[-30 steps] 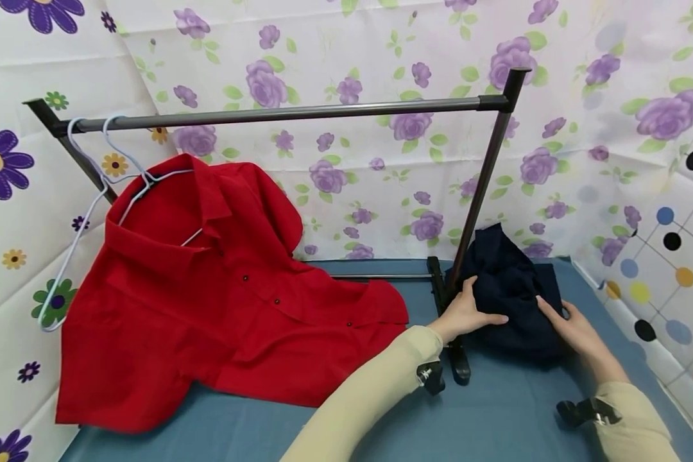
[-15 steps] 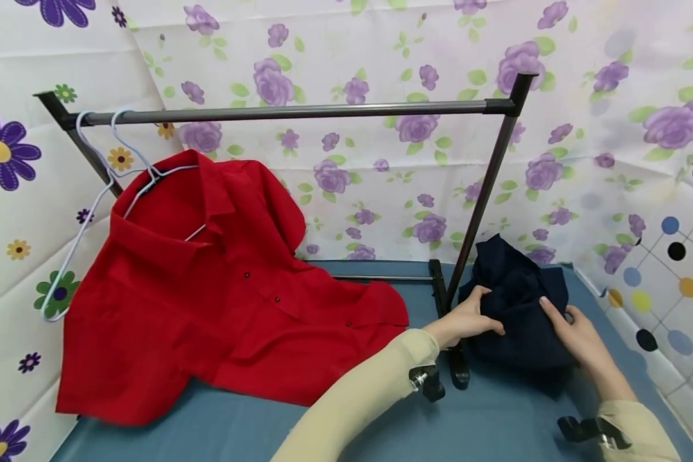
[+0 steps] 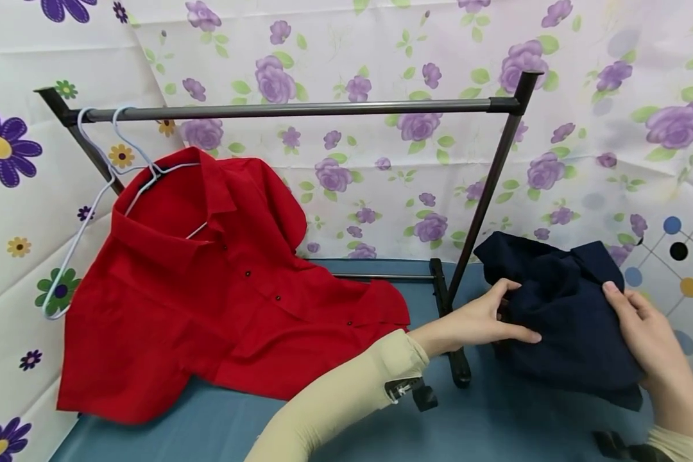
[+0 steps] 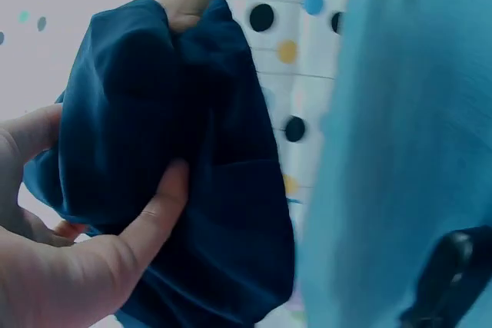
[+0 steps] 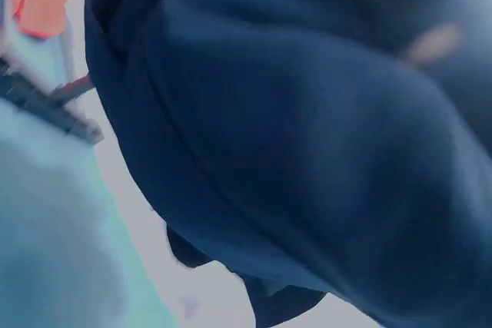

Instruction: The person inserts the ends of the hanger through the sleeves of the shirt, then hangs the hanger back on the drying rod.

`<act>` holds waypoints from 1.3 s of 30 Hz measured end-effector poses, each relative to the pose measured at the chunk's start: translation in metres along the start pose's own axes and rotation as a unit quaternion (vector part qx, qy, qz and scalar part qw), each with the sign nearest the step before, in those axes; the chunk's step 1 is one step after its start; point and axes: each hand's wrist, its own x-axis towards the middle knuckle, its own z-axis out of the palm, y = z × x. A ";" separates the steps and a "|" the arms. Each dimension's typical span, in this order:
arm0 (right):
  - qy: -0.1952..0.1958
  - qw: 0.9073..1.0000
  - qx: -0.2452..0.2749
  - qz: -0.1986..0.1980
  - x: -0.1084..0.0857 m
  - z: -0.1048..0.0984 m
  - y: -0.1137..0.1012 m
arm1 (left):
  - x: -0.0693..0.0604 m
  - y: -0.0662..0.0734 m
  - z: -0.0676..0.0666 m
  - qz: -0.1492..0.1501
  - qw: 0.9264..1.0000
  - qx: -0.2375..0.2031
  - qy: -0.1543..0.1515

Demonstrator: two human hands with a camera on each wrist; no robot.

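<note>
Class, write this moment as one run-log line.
left grip: holds navy cloth, left side; right grip: holds its right side; cloth position: right of rack; red shirt: hung from rack

In the head view, your left sleeve (image 3: 341,398) is long, plain and pale cream, at 6 o'clock, with soft creases towards its lower end and a snug cuff. Near 5 o'clock, you wear a black wrist mount (image 3: 404,388) with bright silvery metal parts and a blocky black end piece. Your right sleeve (image 3: 684,447), at 4 o'clock, is the same cream, beside another black fitting (image 3: 612,444), too blurred to make out properly. Your hands are bare.
</note>
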 end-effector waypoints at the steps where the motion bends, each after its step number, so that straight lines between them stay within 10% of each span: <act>1: 0.003 1.000 0.005 -0.010 -0.005 -0.001 -0.006 | -0.006 0.005 -0.002 0.006 1.000 0.005 -0.003; 9: -0.134 0.991 0.005 -0.023 -0.031 0.012 -0.045 | -0.062 0.013 -0.040 0.041 0.999 0.019 0.000; 18: -0.233 0.972 0.014 -0.027 -0.049 0.091 -0.061 | -0.100 -0.024 -0.090 0.027 0.998 0.049 0.021; 25: -0.323 0.946 0.003 0.033 -0.062 0.155 -0.057 | -0.117 -0.067 -0.121 -0.014 0.990 0.127 0.056; 39: -0.460 0.878 0.083 -0.104 -0.072 0.240 -0.056 | -0.130 -0.133 -0.146 -0.078 0.957 0.236 0.146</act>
